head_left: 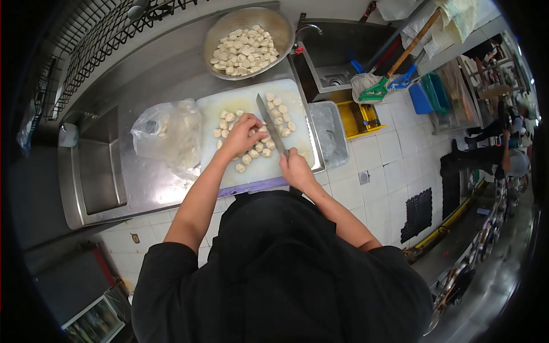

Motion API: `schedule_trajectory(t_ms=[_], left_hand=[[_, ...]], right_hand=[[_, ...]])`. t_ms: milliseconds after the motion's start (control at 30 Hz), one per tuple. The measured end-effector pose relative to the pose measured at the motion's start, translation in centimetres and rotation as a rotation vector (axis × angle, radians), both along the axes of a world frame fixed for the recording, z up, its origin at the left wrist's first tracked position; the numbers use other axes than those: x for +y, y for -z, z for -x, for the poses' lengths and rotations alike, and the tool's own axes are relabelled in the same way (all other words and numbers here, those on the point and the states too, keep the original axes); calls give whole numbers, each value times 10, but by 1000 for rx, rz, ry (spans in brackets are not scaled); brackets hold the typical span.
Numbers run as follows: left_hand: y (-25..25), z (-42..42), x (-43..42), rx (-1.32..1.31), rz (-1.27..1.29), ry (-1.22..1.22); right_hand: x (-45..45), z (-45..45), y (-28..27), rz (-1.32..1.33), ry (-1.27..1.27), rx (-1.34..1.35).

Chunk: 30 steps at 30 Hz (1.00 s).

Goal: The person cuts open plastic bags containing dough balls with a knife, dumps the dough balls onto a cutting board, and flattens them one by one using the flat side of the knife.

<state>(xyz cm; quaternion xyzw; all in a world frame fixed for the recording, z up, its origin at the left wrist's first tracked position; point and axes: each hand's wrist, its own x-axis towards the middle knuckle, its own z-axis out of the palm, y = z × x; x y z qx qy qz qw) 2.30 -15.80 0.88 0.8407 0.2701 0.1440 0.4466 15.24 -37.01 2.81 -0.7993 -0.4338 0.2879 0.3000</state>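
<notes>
Taking the board (243, 98) as the dial: at nine o'clock, outermost, a basin (100, 163) in the steel counter (151, 191); nearer in, a clear, crumpled bag (166, 134) right by the board's edge. Coming in from seven o'clock, left hand (243, 136) over the board among pale, roundish pieces (252, 154), fingers bent near the blade; cannot tell whether pinched on one. At twelve, a bowl (280, 28) heaped with more pieces. On the board, a knife (271, 123), tip toward eleven, with pieces lying on both sides. Between four and five, right hand (294, 168) clamped round its handle. At three, a tub (342, 150); toward one to two, a sink (335, 88). Farther right, a yellow bucket (354, 127) at three, a mop (366, 86) at two. Far off, near three, another person (486, 160).
</notes>
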Motion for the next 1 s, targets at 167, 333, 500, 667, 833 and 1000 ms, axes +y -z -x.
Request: schedule_trajectory(t_ms=[167, 333, 500, 667, 833, 1000], left_hand=[[7, 12, 1, 30, -87, 85], [9, 14, -8, 53, -120, 38], [7, 15, -16, 39, -100, 14], [11, 15, -19, 34, -129, 8], [4, 15, -18, 69, -165, 16], [4, 15, -14, 49, -216, 54]], right_hand=[[0, 5, -1, -3, 0, 18], [3, 9, 2, -6, 10, 4], [6, 9, 1, -1, 9, 12], [6, 8, -5, -11, 4, -21], [-9, 7, -38, 48, -53, -31], [-24, 16, -60, 122, -68, -26]])
